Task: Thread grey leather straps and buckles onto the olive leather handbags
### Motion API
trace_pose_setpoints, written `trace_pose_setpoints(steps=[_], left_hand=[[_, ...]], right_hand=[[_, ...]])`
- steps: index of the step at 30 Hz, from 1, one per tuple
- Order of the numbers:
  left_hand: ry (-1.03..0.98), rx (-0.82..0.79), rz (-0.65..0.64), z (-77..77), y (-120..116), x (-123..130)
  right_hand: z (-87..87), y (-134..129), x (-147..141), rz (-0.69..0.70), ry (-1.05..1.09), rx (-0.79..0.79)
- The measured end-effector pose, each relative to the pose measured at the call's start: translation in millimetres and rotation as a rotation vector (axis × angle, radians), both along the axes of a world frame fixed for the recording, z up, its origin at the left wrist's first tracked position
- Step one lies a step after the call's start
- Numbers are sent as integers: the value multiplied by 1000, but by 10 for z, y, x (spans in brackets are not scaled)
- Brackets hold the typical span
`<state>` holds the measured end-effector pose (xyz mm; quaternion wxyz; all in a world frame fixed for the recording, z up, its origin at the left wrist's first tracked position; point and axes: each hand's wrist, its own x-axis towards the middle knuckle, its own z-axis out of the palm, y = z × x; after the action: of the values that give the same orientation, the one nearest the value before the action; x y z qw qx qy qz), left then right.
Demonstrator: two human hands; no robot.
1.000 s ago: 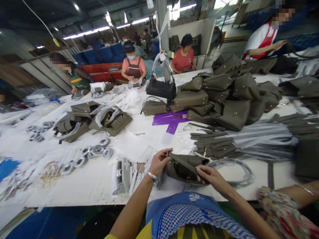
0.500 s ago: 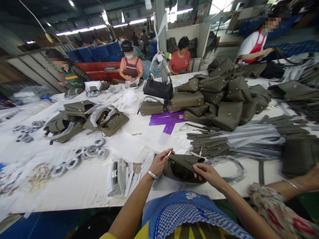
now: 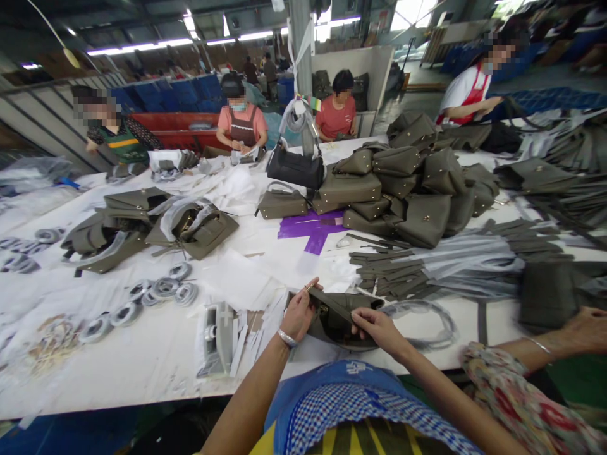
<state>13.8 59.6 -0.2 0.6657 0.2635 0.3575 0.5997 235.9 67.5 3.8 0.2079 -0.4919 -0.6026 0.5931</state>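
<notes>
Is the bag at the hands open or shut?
Open: the bag shows its dark inside below the strip between left hand and right hand.

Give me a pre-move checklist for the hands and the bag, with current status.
1. Left hand grips the olive strap near one end: ok.
2. Right hand pinches the strap farther along: ok.
3. Strap fastened to the olive bag beneath it: cannot tell, the fingers hide the ends.
4. Space around the bag free of loose items: not ok, a plastic-wrapped loop lies close on its right and a bundle of olive strips just beyond.
5. Neighbor's hand at far right apart from both hands: ok.
</notes>
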Motion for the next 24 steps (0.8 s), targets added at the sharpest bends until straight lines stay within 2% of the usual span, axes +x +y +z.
trace_pose_setpoints(steps=[4, 13, 19, 24], left_hand=[[-54, -30, 13, 19, 0, 32], [-113, -105, 113, -39, 52, 25], [-145, -114, 151, -67, 54, 39], [-95, -93, 170, -52, 63, 45]], right_hand=[[-6, -46, -66, -30, 21, -13], [110, -57, -48, -53, -171, 170], [82, -67, -24, -117, -171, 188], [50, -69, 5, -107, -141, 182]])
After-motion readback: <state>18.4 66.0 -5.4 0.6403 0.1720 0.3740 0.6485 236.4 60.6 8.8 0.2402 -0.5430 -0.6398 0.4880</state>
